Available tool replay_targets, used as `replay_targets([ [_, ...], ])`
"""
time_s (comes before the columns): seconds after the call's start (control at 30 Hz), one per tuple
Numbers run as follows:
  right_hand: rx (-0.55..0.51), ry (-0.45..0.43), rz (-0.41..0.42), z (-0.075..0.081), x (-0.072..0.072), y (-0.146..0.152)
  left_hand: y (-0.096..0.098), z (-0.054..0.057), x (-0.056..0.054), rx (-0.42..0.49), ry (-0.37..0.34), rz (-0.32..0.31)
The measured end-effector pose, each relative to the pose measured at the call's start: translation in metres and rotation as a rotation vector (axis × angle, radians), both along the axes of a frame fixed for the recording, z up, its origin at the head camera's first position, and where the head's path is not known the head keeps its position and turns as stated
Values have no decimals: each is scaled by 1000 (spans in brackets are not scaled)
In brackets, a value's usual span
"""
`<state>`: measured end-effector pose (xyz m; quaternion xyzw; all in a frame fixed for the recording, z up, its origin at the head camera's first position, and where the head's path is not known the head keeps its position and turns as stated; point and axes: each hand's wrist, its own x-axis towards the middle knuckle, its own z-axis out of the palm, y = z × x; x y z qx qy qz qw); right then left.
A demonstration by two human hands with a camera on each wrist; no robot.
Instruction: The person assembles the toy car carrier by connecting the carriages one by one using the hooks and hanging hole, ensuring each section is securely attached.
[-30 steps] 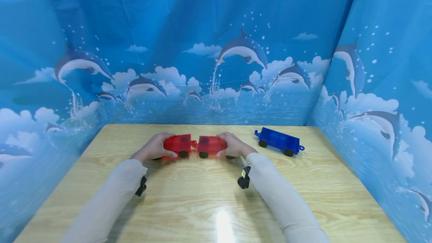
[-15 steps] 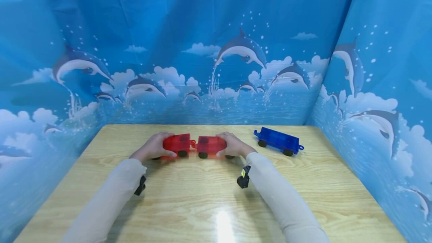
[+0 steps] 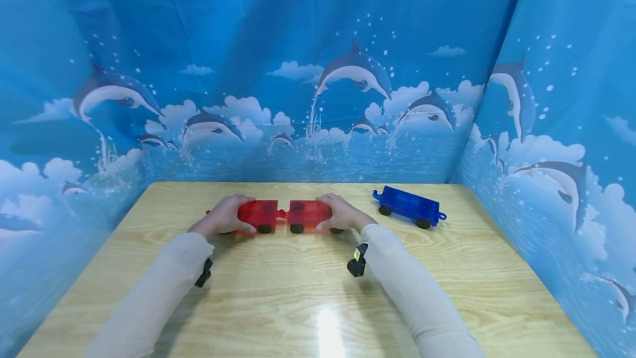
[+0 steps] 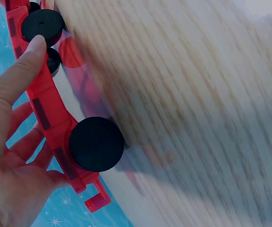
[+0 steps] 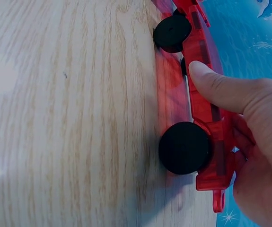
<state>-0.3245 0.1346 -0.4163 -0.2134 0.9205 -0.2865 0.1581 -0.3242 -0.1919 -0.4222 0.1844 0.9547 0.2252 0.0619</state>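
Left hand (image 3: 223,218), half-closed, grips a red translucent-plastic wagon (image 3: 264,212); right hand (image 3: 345,214) likewise its twin (image 3: 302,213); probably light, stiff; hold the sides.

Left red wagon (image 3: 258,214) and right red wagon (image 3: 305,214): translucent, upright, black wheels (image 4: 97,144) down, end to end toward far edge of surface (image 3: 278,291). Couplers (image 3: 282,214) meet mid-gap; can't tell if latched. Outer ends: hook (image 4: 98,199) on left, loop (image 5: 218,201) on right.
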Motion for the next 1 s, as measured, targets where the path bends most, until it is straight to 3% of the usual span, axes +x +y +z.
replay_targets([
  [0.37, -24, -6, -1, 0, 1, -1, -3, -1, 1, 1, 6, -2],
  [1.0, 19, 58, 23, -5, 2, 1, -2, 0, 3, -13, -6, 3],
])
